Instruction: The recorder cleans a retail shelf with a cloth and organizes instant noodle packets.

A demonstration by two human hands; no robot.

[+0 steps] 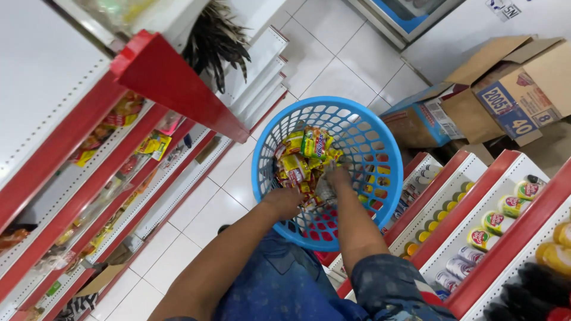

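Observation:
A round blue plastic basket (357, 113) with a slotted wall stands on the white tiled floor between two shelf units. A heap of small yellow, red and green snack packets (304, 156) lies inside it. My left hand (284, 199) rests at the near rim, fingers curled down among the packets. My right hand (338, 177) reaches into the basket and touches the packets at the heap's right side. Whether either hand grips a packet is hidden by the heap and the fingers.
A red and white shelf unit (107, 172) with hanging packets runs along the left. Another shelf (493, 226) with cans and capped jars stands at the right. Open cardboard boxes (493, 95) sit beyond the basket. A feather duster (217, 38) hangs at the top.

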